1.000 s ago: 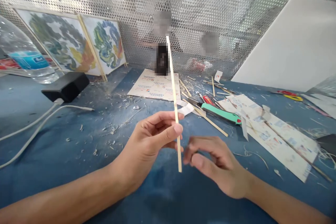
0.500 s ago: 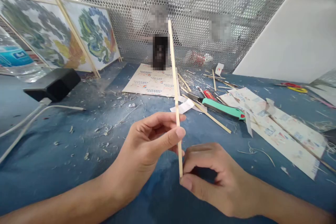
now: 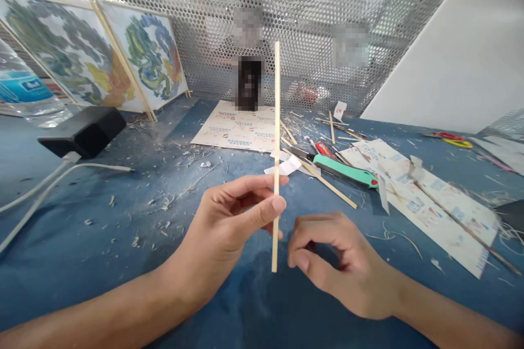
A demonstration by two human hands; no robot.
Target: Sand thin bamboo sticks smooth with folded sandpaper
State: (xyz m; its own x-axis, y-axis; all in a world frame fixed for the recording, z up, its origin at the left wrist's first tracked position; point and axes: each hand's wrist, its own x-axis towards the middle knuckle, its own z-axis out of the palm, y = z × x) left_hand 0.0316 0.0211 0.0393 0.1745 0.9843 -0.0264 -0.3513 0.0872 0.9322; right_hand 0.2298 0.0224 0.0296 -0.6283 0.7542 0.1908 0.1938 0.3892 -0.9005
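My left hand point(image 3: 229, 223) pinches a thin wooden stick point(image 3: 277, 120) between thumb and fingers and holds it upright above the blue table point(image 3: 102, 262). My right hand point(image 3: 339, 262) hovers just right of the stick's lower end, fingers curled toward the thumb, apart from the stick, with nothing visible in them.
A green-handled knife point(image 3: 346, 170), loose sticks point(image 3: 323, 180) and printed paper strips point(image 3: 426, 196) lie right of centre. A black charger point(image 3: 84, 130) with white cable, a water bottle point(image 3: 24, 90), painted framed panels point(image 3: 149, 60), a printed sheet point(image 3: 241, 128), scissors point(image 3: 450, 139) and a white board point(image 3: 454, 60) ring the table. Shavings litter it.
My right hand has let go of the stick's lower end and drawn slightly right. The stick has tipped from leaning left to nearly vertical.
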